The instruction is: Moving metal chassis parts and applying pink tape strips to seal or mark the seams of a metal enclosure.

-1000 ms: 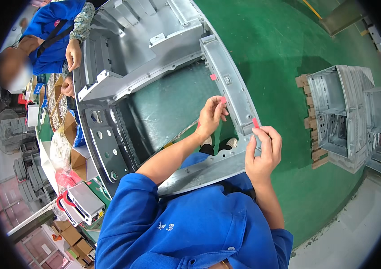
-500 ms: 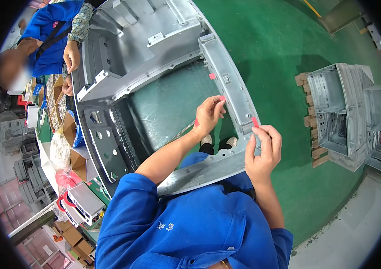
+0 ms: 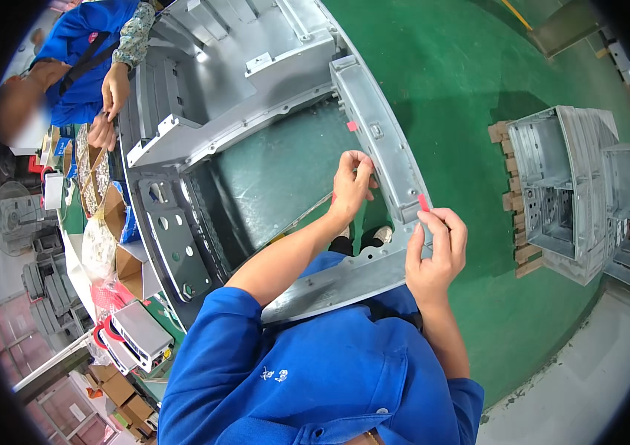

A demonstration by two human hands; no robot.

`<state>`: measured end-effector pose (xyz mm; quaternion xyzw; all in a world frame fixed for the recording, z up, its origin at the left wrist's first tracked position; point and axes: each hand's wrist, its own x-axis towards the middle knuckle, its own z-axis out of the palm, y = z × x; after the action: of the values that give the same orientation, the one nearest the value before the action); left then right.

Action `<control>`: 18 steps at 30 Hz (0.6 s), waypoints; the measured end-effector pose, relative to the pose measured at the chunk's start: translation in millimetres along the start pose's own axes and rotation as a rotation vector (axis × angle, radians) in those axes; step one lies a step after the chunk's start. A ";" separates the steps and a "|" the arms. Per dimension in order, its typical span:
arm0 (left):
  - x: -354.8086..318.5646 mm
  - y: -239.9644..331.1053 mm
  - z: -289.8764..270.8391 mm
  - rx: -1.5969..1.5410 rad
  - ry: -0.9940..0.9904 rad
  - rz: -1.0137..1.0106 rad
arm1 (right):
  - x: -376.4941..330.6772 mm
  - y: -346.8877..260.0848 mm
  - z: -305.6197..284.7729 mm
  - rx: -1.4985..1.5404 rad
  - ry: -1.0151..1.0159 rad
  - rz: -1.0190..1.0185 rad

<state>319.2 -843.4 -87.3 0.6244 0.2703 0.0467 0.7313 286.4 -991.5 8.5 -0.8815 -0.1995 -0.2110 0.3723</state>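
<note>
In front of me stands a large grey sheet-metal frame with a wide opening. My left hand is at the inner edge of its right-hand rail, fingers bent and pinched together; what they hold is hidden. A bit of red shows beside that palm, too small to name. My right hand pinches a short strip of red tape between thumb and forefinger, against the rail's outer edge near the corner. Another piece of red tape sits farther up the rail's inner edge.
A co-worker in blue works at the frame's far left side. Cardboard boxes of small parts and a white device with red rings stand at left. More metal cabinets rest on a wooden pallet at right, on green floor.
My left hand has shifted slightly up, its fingers curling more; the red tape at its fingertips no longer shows. My right hand stays put. The co-worker's hands have moved left, off the frame's edge.
</note>
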 end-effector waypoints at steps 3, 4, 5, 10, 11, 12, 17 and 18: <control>0.3 -0.4 5.2 0.022 0.023 -0.006 | -0.4 -0.1 -0.1 -0.002 -0.002 -0.004; 0.3 0.0 5.6 0.032 0.027 0.001 | -0.3 -0.4 -0.3 -0.002 -0.002 -0.001; 0.6 0.9 5.3 -0.006 0.019 -0.023 | -0.2 -0.7 -0.6 -0.001 -0.002 0.002; 1.3 16.1 -0.4 -0.259 -0.042 -0.239 | 0.0 0.2 -0.7 -0.006 0.007 -0.008; 1.6 19.2 -2.3 -0.294 -0.054 -0.275 | 0.0 0.1 -0.6 -0.004 0.008 -0.005; 1.7 21.3 -4.4 -0.329 -0.065 -0.311 | -0.4 0.2 -0.5 -0.001 0.009 -0.001; 4.0 25.5 -10.4 -0.431 -0.068 -0.403 | -0.6 1.5 0.3 0.001 0.014 -0.012; 2.4 25.3 -10.2 -0.442 -0.075 -0.399 | -0.9 1.7 0.4 -0.003 0.012 -0.012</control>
<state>323.5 -827.9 -65.1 0.3858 0.3438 -0.0634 0.8538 286.6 -992.5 6.8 -0.8796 -0.2021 -0.2188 0.3709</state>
